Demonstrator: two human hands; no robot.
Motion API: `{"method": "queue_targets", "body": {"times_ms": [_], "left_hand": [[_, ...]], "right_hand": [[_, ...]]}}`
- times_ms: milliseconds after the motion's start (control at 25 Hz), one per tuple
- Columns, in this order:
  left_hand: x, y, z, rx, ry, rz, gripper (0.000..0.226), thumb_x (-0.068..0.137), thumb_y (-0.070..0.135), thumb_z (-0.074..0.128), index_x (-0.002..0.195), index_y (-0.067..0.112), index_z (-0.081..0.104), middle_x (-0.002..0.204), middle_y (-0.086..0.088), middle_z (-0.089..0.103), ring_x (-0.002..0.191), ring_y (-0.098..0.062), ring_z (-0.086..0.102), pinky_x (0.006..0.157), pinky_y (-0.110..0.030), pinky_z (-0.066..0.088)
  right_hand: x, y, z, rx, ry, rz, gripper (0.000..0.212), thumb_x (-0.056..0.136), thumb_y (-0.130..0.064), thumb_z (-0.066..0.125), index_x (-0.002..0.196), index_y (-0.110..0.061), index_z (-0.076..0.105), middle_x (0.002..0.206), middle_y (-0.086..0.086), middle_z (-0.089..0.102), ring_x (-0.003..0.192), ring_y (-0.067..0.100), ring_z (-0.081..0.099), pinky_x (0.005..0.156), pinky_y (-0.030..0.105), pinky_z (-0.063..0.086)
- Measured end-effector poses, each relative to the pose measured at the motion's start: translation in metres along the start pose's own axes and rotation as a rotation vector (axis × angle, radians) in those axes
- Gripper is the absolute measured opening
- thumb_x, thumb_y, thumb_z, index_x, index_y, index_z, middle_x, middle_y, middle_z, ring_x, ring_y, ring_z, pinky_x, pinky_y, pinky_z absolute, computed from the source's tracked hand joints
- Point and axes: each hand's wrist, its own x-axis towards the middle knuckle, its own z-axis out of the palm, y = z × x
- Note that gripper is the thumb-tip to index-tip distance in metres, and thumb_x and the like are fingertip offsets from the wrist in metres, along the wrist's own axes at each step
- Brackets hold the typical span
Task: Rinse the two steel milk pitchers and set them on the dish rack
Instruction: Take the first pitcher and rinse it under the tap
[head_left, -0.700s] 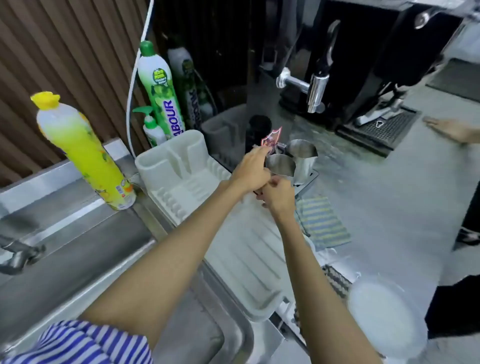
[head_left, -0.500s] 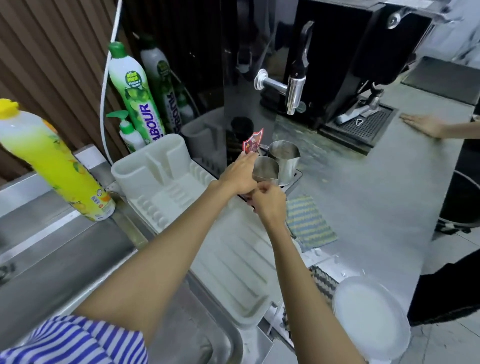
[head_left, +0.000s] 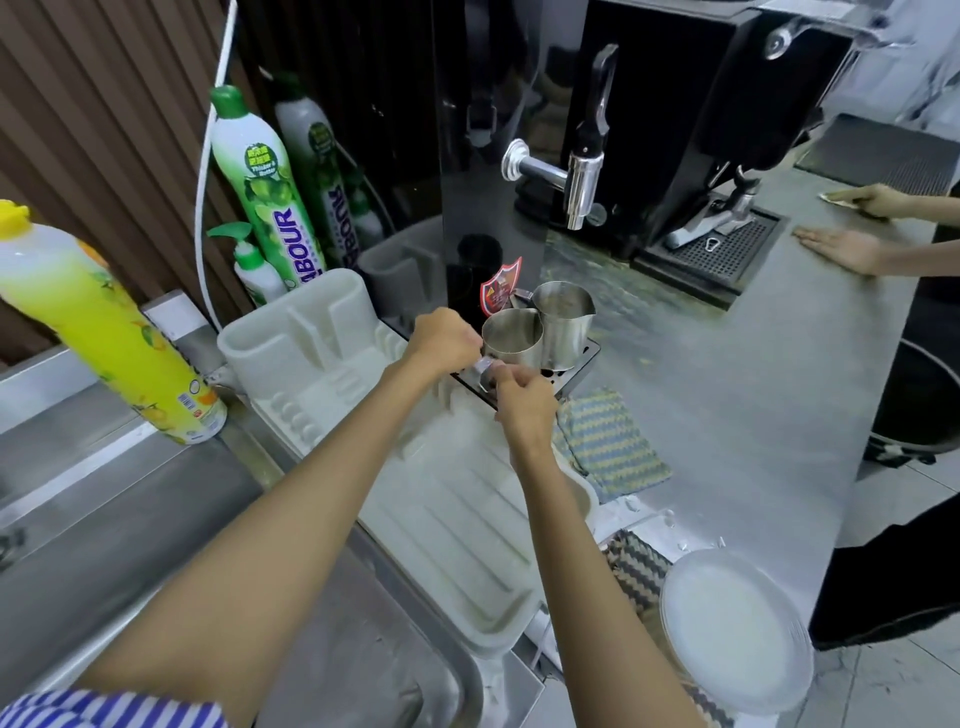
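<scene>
On the small black drip tray (head_left: 582, 358) beyond the far end of the white dish rack (head_left: 457, 519), the two steel milk pitchers stand upright and touching. The nearer pitcher (head_left: 511, 338) sits just in front of the farther pitcher (head_left: 563, 322). The left hand (head_left: 444, 338) is curled at the nearer pitcher's handle side, fingers closed where the handle sits, though the handle itself is mostly hidden. The right hand (head_left: 524, 408) hovers just below, fingers pinched narrow at the pitcher's base; I cannot tell whether it grips anything. A striped cloth (head_left: 608, 447) lies on the grey tabletop (head_left: 727, 415) beside the rack. Clear plates (head_left: 737, 629) are stacked at the near edge.
</scene>
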Motion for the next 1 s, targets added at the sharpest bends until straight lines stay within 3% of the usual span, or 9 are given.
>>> {"method": "queue_targets", "body": {"times_ms": [80,200,360,440,520,640,760,880,1000], "left_hand": [[-0.010,-0.005,-0.005,-0.259,-0.154,-0.041,0.019,0.070,-0.001,0.064,0.089,0.001,0.067,0.095,-0.018,0.066,0.087,-0.026,0.062,0.088,-0.036,0.056],[-0.023,-0.015,-0.006,-0.539,-0.273,-0.092,0.041,0.077,-0.011,0.061,0.117,-0.004,0.059,0.102,-0.019,0.067,0.091,-0.024,0.065,0.079,-0.024,0.057],[-0.024,-0.021,-0.001,-0.534,-0.135,-0.104,0.051,0.082,0.000,0.060,0.132,0.003,0.050,0.109,-0.011,0.063,0.103,-0.020,0.060,0.097,-0.033,0.049],[-0.025,-0.020,-0.002,-0.549,-0.142,-0.054,0.054,0.084,0.000,0.058,0.137,0.006,0.044,0.121,-0.004,0.060,0.111,-0.017,0.056,0.102,-0.032,0.045],[-0.029,-0.021,-0.003,-0.535,-0.178,0.038,0.061,0.079,-0.005,0.062,0.135,0.011,0.046,0.128,0.003,0.057,0.117,-0.014,0.053,0.101,-0.028,0.042],[-0.037,-0.031,-0.002,-0.540,-0.206,0.097,0.073,0.067,-0.003,0.076,0.133,0.013,0.048,0.133,-0.001,0.057,0.125,-0.013,0.050,0.099,-0.022,0.038],[-0.050,-0.049,-0.004,-0.592,-0.107,0.086,0.079,0.059,0.014,0.083,0.130,0.015,0.051,0.132,-0.001,0.057,0.126,-0.014,0.049,0.104,-0.026,0.038],[-0.067,-0.066,-0.016,-0.638,0.019,0.086,0.073,0.065,0.013,0.082,0.131,0.016,0.050,0.132,0.000,0.058,0.125,-0.013,0.050,0.104,-0.026,0.039],[-0.087,-0.089,-0.036,-0.636,0.138,0.042,0.077,0.063,0.016,0.084,0.132,0.016,0.050,0.131,-0.001,0.059,0.123,-0.014,0.052,0.099,-0.023,0.041]], "right_hand": [[-0.002,-0.002,-0.001,0.011,-0.027,-0.008,0.028,0.088,-0.028,0.052,0.098,-0.006,0.067,0.085,0.008,0.061,0.083,0.023,0.055,0.077,0.031,0.042],[-0.004,-0.002,-0.006,0.053,-0.005,-0.004,0.025,0.090,-0.018,0.052,0.095,0.005,0.062,0.082,0.016,0.060,0.080,0.025,0.051,0.072,0.028,0.036],[-0.005,0.000,-0.009,0.089,0.089,0.019,0.024,0.086,-0.006,0.044,0.091,0.013,0.058,0.076,0.011,0.051,0.074,0.021,0.042,0.062,0.030,0.033],[-0.007,0.001,-0.013,0.075,0.122,-0.002,0.021,0.086,-0.009,0.044,0.084,0.005,0.060,0.071,0.009,0.051,0.072,0.023,0.042,0.061,0.030,0.033],[-0.010,-0.001,-0.019,0.052,0.100,-0.045,0.016,0.086,-0.013,0.046,0.079,-0.005,0.058,0.061,0.001,0.047,0.066,0.020,0.042,0.065,0.030,0.034],[-0.013,-0.011,-0.029,0.022,0.067,-0.117,0.019,0.084,-0.018,0.052,0.082,-0.005,0.065,0.059,-0.002,0.050,0.066,0.019,0.045,0.067,0.029,0.037],[-0.022,-0.023,-0.032,-0.022,0.029,-0.168,0.022,0.082,-0.021,0.053,0.078,-0.005,0.068,0.069,0.005,0.061,0.071,0.020,0.051,0.066,0.030,0.040],[-0.034,-0.031,-0.020,0.005,-0.059,-0.192,0.021,0.079,-0.019,0.055,0.060,-0.016,0.063,0.065,0.003,0.060,0.070,0.018,0.050,0.070,0.031,0.042],[-0.047,-0.037,0.007,0.025,-0.167,-0.199,0.022,0.078,-0.018,0.057,0.056,-0.021,0.060,0.064,-0.001,0.061,0.067,0.013,0.052,0.077,0.035,0.047]]}}
